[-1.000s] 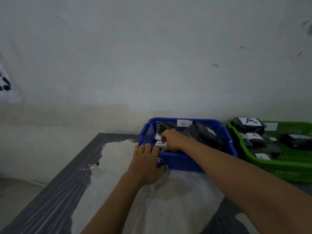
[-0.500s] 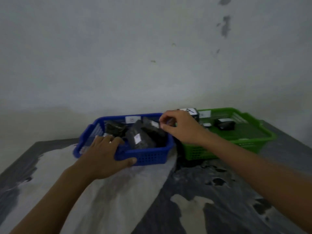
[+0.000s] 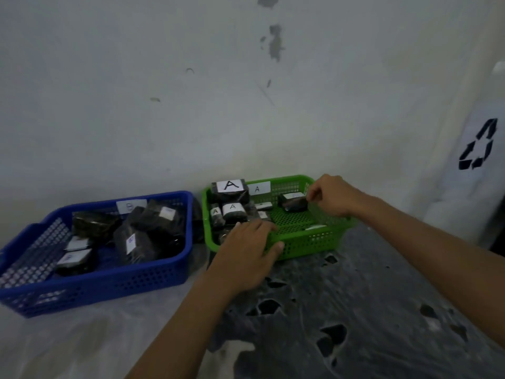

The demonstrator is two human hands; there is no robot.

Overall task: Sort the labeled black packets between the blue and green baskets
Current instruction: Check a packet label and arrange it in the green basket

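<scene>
The green basket stands at the right with several black packets labeled A at its left end. My left hand holds its front rim, fingers over the edge and thumb on the outer wall. My right hand hovers over the basket's right side, its curled fingertips pinching the right edge of a black packet that lies on the basket floor. The blue basket at the left holds several black packets with small white labels.
Both baskets stand against a white wall on a table covered in wrinkled plastic sheet. A white bag with a recycling symbol stands at the far right. A label marked A is stuck on the green basket's back wall.
My right hand carried a packet from the blue basket across into the green basket. My left hand moved from the blue basket's rim to the green basket's rim. The view swung right.
</scene>
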